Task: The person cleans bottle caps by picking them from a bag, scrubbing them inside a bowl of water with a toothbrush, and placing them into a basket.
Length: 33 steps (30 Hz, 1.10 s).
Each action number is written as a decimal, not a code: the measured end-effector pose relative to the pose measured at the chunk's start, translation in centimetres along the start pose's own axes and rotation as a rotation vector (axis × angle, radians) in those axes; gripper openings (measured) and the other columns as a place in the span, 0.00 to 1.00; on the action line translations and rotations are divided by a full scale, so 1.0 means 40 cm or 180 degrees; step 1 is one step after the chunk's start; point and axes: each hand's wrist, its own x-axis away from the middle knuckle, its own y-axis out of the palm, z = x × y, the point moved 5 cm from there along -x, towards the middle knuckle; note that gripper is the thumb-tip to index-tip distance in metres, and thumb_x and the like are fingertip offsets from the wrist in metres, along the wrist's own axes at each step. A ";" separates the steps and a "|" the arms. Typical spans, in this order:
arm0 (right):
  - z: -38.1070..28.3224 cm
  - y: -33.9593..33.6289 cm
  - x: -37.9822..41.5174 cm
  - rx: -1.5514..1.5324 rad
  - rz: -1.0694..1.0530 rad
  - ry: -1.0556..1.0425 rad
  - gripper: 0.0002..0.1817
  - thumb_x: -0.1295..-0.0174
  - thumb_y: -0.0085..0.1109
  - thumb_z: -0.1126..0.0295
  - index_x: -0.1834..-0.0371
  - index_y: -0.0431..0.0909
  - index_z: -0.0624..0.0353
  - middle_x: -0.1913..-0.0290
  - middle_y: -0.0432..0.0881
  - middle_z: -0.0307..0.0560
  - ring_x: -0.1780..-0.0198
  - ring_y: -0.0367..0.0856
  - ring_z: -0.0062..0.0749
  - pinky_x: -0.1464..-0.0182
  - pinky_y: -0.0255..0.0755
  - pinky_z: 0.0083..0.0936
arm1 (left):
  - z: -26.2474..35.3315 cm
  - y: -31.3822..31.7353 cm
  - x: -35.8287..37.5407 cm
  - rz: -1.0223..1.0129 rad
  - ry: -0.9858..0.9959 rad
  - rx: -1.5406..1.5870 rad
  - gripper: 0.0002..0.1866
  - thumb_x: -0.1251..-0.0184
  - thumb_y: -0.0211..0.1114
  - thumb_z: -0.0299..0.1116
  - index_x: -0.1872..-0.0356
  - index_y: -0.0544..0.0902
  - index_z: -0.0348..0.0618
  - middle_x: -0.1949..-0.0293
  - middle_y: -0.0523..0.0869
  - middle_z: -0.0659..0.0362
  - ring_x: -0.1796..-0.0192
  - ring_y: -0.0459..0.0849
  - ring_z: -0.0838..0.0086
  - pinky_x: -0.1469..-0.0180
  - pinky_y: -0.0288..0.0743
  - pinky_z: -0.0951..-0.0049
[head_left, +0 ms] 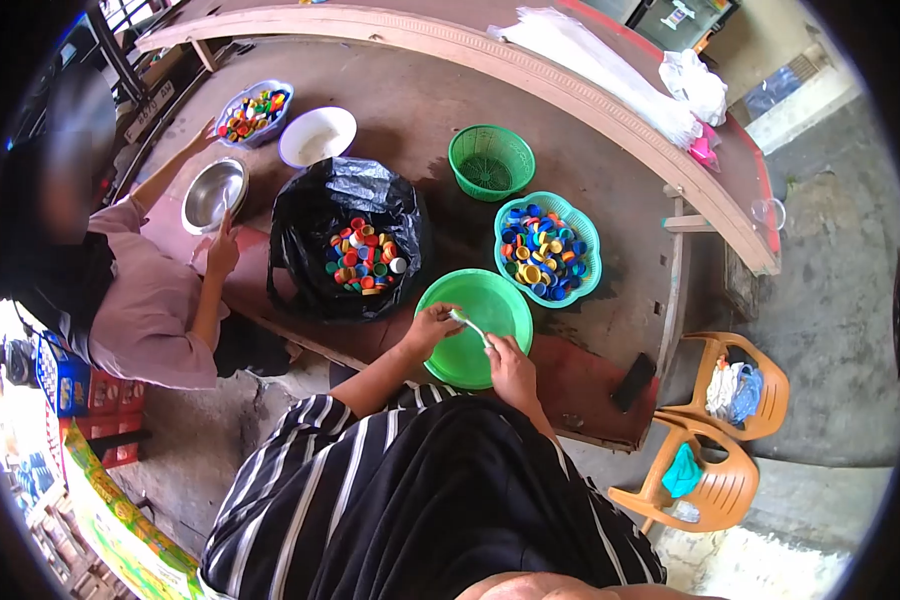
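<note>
Over the green basin (450, 370), my left hand (433, 330) is closed in a pinch on a small thing, mostly hidden by its fingers. My right hand (512, 370) grips the handle of a white toothbrush (473, 327), whose head meets the left fingertips. Behind the basin sits a black plastic bag (300, 240), spread open around several coloured bottle caps (362, 258). To the right, a turquoise basket (592, 250) holds mostly blue and yellow bottle caps (542, 255).
A co-worker (150, 290) at the left holds a brush-like stick over a metal bowl (215, 195). Farther back stand a basket of caps (232, 97), a white basin (340, 125) and a green basket (525, 165). A phone (634, 382) lies near the right edge; orange chairs (710, 490) stand beyond.
</note>
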 end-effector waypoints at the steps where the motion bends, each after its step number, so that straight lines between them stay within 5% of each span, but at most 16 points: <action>1: 0.025 0.007 -0.001 0.0144 0.0090 0.0028 0.13 0.36 0.56 0.69 0.49 0.78 0.52 0.58 0.79 0.46 0.59 0.81 0.47 0.59 0.75 0.38 | 0.001 -0.001 0.002 0.0001 -0.0073 0.0157 0.13 0.33 0.61 0.23 0.50 0.74 0.31 0.54 0.82 0.53 0.52 0.83 0.69 0.47 0.80 0.72; 7: 0.061 0.005 -0.034 -0.0575 -0.0258 -0.0019 0.11 0.35 0.54 0.71 0.50 0.77 0.59 0.55 0.81 0.51 0.54 0.80 0.50 0.53 0.74 0.37 | 0.016 -0.012 0.022 -0.0086 -0.0197 0.0689 0.10 0.32 0.62 0.26 0.53 0.76 0.35 0.55 0.82 0.55 0.52 0.84 0.68 0.47 0.81 0.71; 11: 0.106 -0.001 -0.065 -0.0029 0.0041 -0.0309 0.11 0.34 0.55 0.67 0.52 0.77 0.60 0.56 0.81 0.54 0.55 0.80 0.51 0.52 0.73 0.39 | 0.023 -0.014 0.035 0.0049 -0.0172 0.0597 0.10 0.33 0.63 0.26 0.54 0.76 0.35 0.57 0.82 0.56 0.53 0.84 0.70 0.49 0.82 0.73; 15: 0.067 -0.014 -0.096 -0.0544 -0.0330 -0.0468 0.12 0.32 0.53 0.62 0.57 0.78 0.60 0.58 0.81 0.53 0.57 0.80 0.51 0.55 0.73 0.41 | 0.023 -0.015 0.041 0.0054 -0.0009 0.0389 0.10 0.32 0.63 0.27 0.53 0.76 0.37 0.55 0.82 0.56 0.53 0.83 0.70 0.48 0.80 0.72; 18: 0.067 0.019 -0.107 -0.0063 -0.0620 -0.0830 0.13 0.31 0.53 0.60 0.61 0.79 0.60 0.63 0.81 0.52 0.60 0.80 0.50 0.58 0.72 0.43 | 0.027 -0.011 0.045 0.0017 0.0024 0.0312 0.11 0.33 0.63 0.26 0.52 0.76 0.36 0.55 0.82 0.57 0.53 0.83 0.72 0.47 0.80 0.72; 23: 0.132 0.014 -0.140 0.0405 0.0004 -0.0449 0.16 0.32 0.53 0.57 0.69 0.78 0.58 0.69 0.81 0.48 0.64 0.79 0.48 0.63 0.70 0.43 | 0.019 -0.003 0.041 0.0004 0.0045 0.0203 0.12 0.34 0.64 0.25 0.51 0.76 0.36 0.56 0.82 0.59 0.53 0.83 0.73 0.48 0.79 0.74; 26: 0.041 0.024 -0.123 -0.0034 -0.0353 -0.0869 0.18 0.30 0.51 0.56 0.71 0.78 0.60 0.71 0.80 0.49 0.64 0.78 0.47 0.62 0.69 0.42 | 0.008 -0.010 0.048 -0.0045 0.0120 0.0204 0.13 0.34 0.65 0.26 0.51 0.76 0.37 0.58 0.83 0.59 0.54 0.83 0.73 0.48 0.79 0.74; 31: 0.123 0.026 -0.163 0.0478 0.0005 -0.0407 0.20 0.32 0.53 0.53 0.73 0.78 0.59 0.70 0.80 0.50 0.65 0.78 0.49 0.62 0.69 0.43 | 0.023 0.003 0.057 0.0049 -0.0056 0.0104 0.13 0.34 0.64 0.27 0.51 0.76 0.35 0.58 0.82 0.58 0.55 0.84 0.72 0.47 0.80 0.74; 33: 0.101 0.041 -0.165 -0.0262 -0.0221 -0.0563 0.21 0.32 0.53 0.51 0.71 0.79 0.60 0.70 0.80 0.52 0.65 0.79 0.50 0.63 0.70 0.42 | 0.021 -0.002 0.065 0.0097 -0.0086 0.0222 0.13 0.33 0.64 0.27 0.50 0.75 0.35 0.58 0.82 0.57 0.55 0.84 0.72 0.48 0.80 0.73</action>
